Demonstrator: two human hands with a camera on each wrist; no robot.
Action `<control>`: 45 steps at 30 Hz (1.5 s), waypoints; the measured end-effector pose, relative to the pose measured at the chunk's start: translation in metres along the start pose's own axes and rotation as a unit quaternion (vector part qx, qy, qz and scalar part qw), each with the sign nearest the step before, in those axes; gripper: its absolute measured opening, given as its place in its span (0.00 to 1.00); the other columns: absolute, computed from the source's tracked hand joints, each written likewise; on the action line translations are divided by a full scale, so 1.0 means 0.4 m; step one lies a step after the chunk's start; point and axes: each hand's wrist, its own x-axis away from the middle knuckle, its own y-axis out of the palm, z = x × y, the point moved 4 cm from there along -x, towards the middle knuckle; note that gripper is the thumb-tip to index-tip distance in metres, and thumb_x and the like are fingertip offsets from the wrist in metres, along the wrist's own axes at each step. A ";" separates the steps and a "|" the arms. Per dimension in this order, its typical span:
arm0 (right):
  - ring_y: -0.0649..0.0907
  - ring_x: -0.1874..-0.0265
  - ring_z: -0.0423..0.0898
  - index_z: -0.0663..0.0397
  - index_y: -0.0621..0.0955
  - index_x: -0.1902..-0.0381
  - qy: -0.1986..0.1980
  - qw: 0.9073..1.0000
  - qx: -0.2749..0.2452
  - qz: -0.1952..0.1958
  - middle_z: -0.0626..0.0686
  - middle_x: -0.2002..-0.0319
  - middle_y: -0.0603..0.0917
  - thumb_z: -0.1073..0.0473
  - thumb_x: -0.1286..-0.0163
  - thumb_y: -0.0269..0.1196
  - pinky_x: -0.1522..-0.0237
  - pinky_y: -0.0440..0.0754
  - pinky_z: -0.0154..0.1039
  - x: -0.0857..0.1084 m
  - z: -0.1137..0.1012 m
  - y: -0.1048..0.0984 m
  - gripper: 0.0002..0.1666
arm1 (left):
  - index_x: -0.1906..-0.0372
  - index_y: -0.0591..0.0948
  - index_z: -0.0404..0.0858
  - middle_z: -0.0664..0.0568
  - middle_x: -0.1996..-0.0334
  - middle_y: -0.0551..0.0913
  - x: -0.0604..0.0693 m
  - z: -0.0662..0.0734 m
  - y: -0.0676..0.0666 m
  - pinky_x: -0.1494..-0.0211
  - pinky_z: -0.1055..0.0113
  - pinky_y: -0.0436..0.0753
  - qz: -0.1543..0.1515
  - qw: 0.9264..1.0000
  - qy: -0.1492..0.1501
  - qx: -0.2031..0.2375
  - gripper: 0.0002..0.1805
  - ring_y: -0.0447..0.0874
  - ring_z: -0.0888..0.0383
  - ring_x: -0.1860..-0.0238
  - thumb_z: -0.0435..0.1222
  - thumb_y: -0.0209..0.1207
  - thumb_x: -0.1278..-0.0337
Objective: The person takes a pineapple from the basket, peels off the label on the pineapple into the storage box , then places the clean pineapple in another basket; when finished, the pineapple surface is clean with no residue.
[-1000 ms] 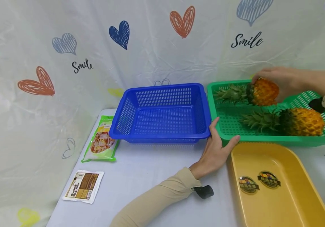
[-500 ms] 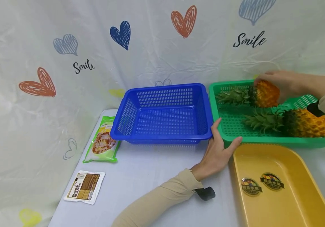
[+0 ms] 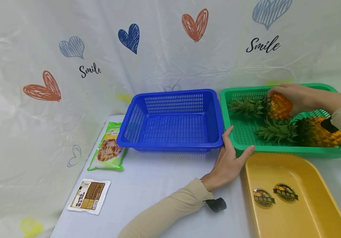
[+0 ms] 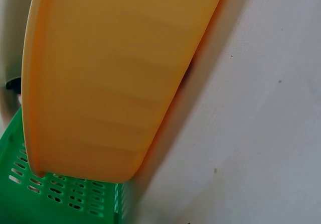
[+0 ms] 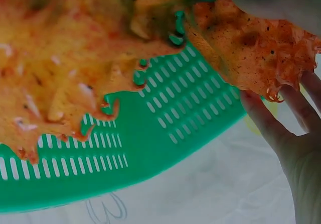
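Observation:
In the head view my right hand [image 3: 296, 98] grips an orange pineapple [image 3: 280, 106] from above at the back of the green basket [image 3: 277, 147], its leaves pointing left. A second pineapple [image 3: 322, 132] lies in front of it in the same basket, partly covered by my right wrist. In the right wrist view, fingers [image 5: 266, 116] curve round the held pineapple [image 5: 241, 48], and the other fruit fills the left. My left hand [image 3: 227, 165] touches the green basket's front left corner, thumb and fingers spread, beside the blue basket [image 3: 170, 144].
The blue basket holds nothing visible. A yellow bin [image 3: 292, 215] with two round stickers stands in front of the green basket. A green food packet [image 3: 108, 148] and a white-and-brown packet [image 3: 89, 196] lie at the left. A printed curtain [image 3: 158, 59] hangs behind.
My right hand has lowered the pineapple deeper into the green basket. The left hand stays at the corner. The whole view has shifted slightly.

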 end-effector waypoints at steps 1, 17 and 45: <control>0.75 0.41 0.72 0.65 0.73 0.37 0.002 1.000 0.002 -0.002 0.70 0.39 0.75 0.77 0.68 0.86 0.48 0.80 0.68 -0.001 0.002 0.003 0.57 | 0.17 0.41 0.54 0.41 0.16 0.46 0.000 0.000 0.001 0.20 0.57 0.62 0.001 1.000 0.000 0.001 0.43 0.49 0.54 0.18 0.53 0.53 0.20; 0.74 0.41 0.74 0.67 0.71 0.36 0.020 1.000 -0.001 -0.004 0.72 0.38 0.75 0.78 0.66 0.85 0.47 0.78 0.70 -0.009 0.019 0.024 0.57 | 0.17 0.42 0.54 0.41 0.17 0.49 0.000 0.000 0.003 0.20 0.57 0.61 0.003 1.000 0.000 -0.001 0.42 0.51 0.54 0.18 0.54 0.53 0.21; 0.74 0.41 0.74 0.68 0.71 0.38 0.023 1.000 -0.005 -0.009 0.72 0.38 0.74 0.80 0.64 0.83 0.48 0.79 0.69 -0.001 0.009 0.023 0.54 | 0.17 0.43 0.53 0.41 0.17 0.48 -0.004 -0.003 0.005 0.20 0.58 0.61 0.009 1.000 0.005 0.000 0.42 0.50 0.55 0.18 0.53 0.54 0.21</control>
